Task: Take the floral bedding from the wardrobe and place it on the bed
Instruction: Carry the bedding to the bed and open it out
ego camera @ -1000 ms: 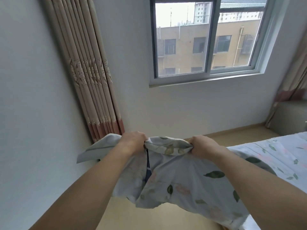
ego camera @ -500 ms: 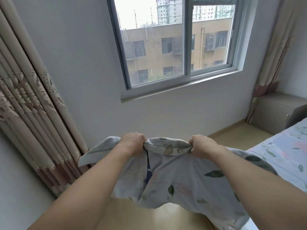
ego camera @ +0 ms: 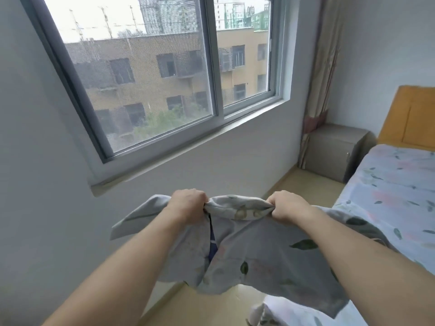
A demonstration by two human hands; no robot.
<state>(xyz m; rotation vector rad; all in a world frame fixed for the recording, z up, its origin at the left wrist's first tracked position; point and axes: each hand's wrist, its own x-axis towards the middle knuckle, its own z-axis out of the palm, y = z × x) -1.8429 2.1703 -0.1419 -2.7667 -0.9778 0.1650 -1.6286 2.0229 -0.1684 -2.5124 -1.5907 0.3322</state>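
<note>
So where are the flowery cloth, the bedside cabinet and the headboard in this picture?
Flowery cloth (ego camera: 259,252): head view, on the hanging middle panel.
Bedside cabinet (ego camera: 329,154): head view, on its front face.
Headboard (ego camera: 409,116): head view, on the orange panel.

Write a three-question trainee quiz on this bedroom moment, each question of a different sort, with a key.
1. True or false: both the left hand and the right hand grip the floral bedding.
2. Multiple choice: the bedside cabinet stands A) under the window's middle, B) in the corner between the curtain and the bed, C) on the bed.
3. Fill in: the bedding's gathered edge spans between the two ____.

Key: 1 true; 2 B; 3 hands.
</note>
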